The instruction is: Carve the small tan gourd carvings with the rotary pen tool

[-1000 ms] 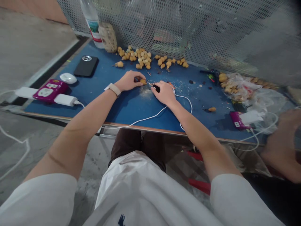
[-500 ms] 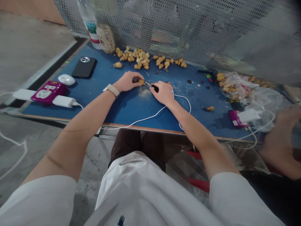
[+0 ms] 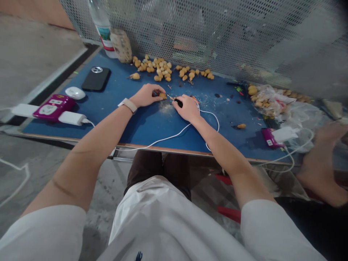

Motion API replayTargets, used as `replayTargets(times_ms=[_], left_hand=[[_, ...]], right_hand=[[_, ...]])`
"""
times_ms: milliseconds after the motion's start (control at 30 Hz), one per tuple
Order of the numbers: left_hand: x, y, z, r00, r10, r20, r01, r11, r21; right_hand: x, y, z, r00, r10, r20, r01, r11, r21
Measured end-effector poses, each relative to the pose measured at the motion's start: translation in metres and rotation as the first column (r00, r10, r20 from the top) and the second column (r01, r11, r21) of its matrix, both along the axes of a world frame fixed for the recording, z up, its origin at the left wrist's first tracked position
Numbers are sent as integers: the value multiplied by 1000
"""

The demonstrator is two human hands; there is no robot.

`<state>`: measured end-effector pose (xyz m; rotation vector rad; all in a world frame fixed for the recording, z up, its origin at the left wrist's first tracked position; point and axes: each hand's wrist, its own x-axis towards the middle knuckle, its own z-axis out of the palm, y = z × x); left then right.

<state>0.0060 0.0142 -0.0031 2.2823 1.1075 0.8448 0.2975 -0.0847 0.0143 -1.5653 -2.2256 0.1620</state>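
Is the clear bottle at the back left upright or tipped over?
Upright: the bottle stands base-down on the blue tabletop, its label above the base.

Work area, workshop type. Indicators: blue-topped bench (image 3: 141, 130) with pale dust and scraps on its surface; perforated metal panel (image 3: 195, 36) behind the bench; purple power socket (image 3: 51, 108) at the bench's left end; bare, stained concrete floor (image 3: 106, 203) below the bench.
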Motion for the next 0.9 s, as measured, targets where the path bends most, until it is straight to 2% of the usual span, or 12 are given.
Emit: replayTargets(times_ms=[400, 733, 900], left_hand=[[2, 1, -2, 989, 10, 151, -5, 999, -34], [4, -7, 4, 991, -28, 128, 38, 997, -74], [5, -9, 5, 989, -45, 140, 54, 997, -61]], right_hand=[[11, 4, -1, 1000, 4, 20, -3, 1000, -5], [7, 0, 1, 1000, 22, -5, -22, 1000, -18], [10, 6, -6, 999, 24, -39, -24, 1000, 2]])
